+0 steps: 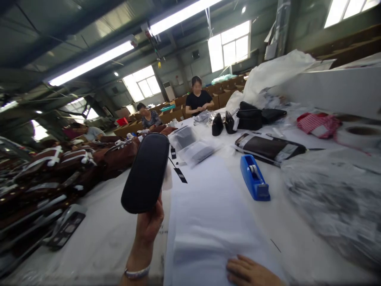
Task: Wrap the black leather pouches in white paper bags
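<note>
My left hand, with a bracelet at the wrist, is closed around a black pouch held up above the table. The pouch's smooth, rounded oblong side faces me and hides most of my fingers. A small black hang tag with a pale stripe shows at its right. My right hand lies with its fingers out on a stack of thin white paper sheets, near the bottom edge of the view. Right of the paper stands a blue tape dispenser.
Brown bags are piled at the left. Clear plastic packets, black pouches and a wrapped dark brown item lie farther back. Plastic bags heap at the right. Several people sit beyond, one in a black shirt.
</note>
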The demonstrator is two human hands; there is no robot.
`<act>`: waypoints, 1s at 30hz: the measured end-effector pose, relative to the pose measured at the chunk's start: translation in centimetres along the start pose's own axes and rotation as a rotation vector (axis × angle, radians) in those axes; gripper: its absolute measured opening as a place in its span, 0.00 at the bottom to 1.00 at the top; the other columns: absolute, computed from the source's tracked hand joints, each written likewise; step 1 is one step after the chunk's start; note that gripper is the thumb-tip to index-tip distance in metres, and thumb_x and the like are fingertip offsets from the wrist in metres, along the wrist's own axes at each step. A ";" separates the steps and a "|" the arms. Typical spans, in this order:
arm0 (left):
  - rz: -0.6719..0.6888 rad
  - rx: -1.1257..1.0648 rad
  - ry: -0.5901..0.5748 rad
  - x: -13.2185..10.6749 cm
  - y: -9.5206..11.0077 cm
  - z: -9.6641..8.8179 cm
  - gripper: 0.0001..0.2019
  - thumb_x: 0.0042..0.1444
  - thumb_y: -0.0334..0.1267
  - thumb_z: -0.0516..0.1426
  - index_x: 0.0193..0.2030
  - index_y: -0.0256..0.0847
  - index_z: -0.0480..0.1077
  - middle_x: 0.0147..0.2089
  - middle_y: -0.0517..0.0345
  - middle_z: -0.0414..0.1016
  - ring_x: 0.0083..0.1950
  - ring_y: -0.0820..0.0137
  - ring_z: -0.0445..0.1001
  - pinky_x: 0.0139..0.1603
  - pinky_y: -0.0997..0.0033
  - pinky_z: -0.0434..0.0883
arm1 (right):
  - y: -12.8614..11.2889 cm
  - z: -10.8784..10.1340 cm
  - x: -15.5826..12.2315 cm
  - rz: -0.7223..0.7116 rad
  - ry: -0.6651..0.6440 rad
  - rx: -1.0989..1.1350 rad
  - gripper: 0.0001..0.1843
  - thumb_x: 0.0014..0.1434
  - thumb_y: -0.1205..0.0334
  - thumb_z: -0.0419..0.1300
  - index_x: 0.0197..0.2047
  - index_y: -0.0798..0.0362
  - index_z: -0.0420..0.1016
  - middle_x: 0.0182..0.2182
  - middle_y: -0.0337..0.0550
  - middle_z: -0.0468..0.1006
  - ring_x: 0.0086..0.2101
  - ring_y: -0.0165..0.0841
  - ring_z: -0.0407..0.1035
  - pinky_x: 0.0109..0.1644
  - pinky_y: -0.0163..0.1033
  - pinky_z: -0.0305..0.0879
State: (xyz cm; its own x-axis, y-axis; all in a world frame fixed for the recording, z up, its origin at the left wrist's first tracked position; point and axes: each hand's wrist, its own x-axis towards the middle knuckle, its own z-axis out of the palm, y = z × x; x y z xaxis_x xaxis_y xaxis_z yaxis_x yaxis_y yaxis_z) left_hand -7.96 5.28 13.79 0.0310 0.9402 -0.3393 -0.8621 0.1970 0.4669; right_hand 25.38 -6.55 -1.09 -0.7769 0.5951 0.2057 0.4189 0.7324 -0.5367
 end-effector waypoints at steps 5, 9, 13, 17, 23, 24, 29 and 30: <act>0.063 0.038 0.048 -2.5 -1.6 -2.2 0.16 0.68 0.37 0.47 0.55 0.51 0.71 0.38 0.62 0.83 0.42 0.72 0.81 0.46 0.74 0.79 | -2.1 -0.3 -1.1 0.097 -0.114 0.063 0.29 0.62 0.60 0.60 0.66 0.47 0.63 0.61 0.50 0.66 0.62 0.44 0.57 0.70 0.56 0.42; 0.056 -0.021 0.067 -3.7 -3.9 -3.0 0.16 0.69 0.36 0.45 0.48 0.47 0.74 0.37 0.61 0.83 0.42 0.73 0.81 0.48 0.71 0.78 | -1.6 0.8 -1.7 0.056 -0.108 -0.032 0.27 0.65 0.60 0.59 0.65 0.48 0.62 0.62 0.50 0.65 0.63 0.43 0.56 0.69 0.57 0.44; 0.059 -0.004 0.110 -4.7 -5.9 -4.4 0.15 0.69 0.36 0.46 0.47 0.46 0.75 0.37 0.62 0.83 0.42 0.74 0.81 0.49 0.71 0.78 | -1.3 1.4 -2.5 -0.064 0.004 -0.129 0.17 0.68 0.64 0.52 0.58 0.50 0.70 0.60 0.49 0.68 0.58 0.40 0.64 0.67 0.56 0.52; 0.088 0.018 0.146 -5.9 -6.1 -6.4 0.15 0.69 0.36 0.46 0.43 0.46 0.75 0.38 0.63 0.83 0.43 0.73 0.81 0.50 0.71 0.78 | -2.5 1.0 -1.5 -0.085 0.155 -0.138 0.17 0.68 0.62 0.53 0.59 0.51 0.69 0.58 0.49 0.70 0.55 0.37 0.67 0.66 0.51 0.57; 0.112 0.012 0.150 -7.3 -4.7 -8.5 0.15 0.67 0.34 0.47 0.49 0.47 0.74 0.40 0.59 0.83 0.44 0.70 0.81 0.47 0.69 0.79 | -2.7 1.5 2.3 0.085 0.040 -0.188 0.25 0.66 0.55 0.57 0.65 0.50 0.63 0.64 0.51 0.62 0.63 0.46 0.55 0.68 0.59 0.50; 0.109 0.012 0.158 -7.5 -4.7 -8.6 0.14 0.67 0.32 0.48 0.48 0.45 0.75 0.40 0.58 0.83 0.44 0.69 0.81 0.47 0.69 0.79 | -2.6 1.7 2.6 0.109 0.008 -0.173 0.26 0.65 0.54 0.59 0.64 0.50 0.65 0.64 0.51 0.62 0.63 0.48 0.55 0.68 0.61 0.50; 0.039 0.095 0.185 -7.8 -8.3 -8.1 0.12 0.57 0.22 0.55 0.39 0.40 0.77 0.42 0.56 0.82 0.42 0.70 0.81 0.44 0.73 0.79 | -3.6 1.7 4.2 0.285 0.233 0.224 0.24 0.67 0.52 0.56 0.64 0.48 0.64 0.61 0.49 0.66 0.61 0.44 0.59 0.67 0.56 0.53; 0.029 0.114 0.164 -7.8 -9.5 -7.9 0.11 0.55 0.21 0.58 0.39 0.40 0.77 0.41 0.55 0.82 0.41 0.71 0.81 0.43 0.74 0.79 | -4.0 1.6 4.7 0.338 0.301 0.393 0.27 0.67 0.50 0.56 0.66 0.48 0.61 0.61 0.49 0.66 0.61 0.43 0.59 0.66 0.54 0.56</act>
State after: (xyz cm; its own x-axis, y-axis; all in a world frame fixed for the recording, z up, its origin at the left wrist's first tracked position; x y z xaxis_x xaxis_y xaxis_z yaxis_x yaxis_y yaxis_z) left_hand -4.04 -6.10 5.53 -0.0837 0.8898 -0.4486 -0.7982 0.2096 0.5648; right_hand 19.29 -7.24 0.76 -0.4394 0.8834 0.1631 0.3701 0.3434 -0.8632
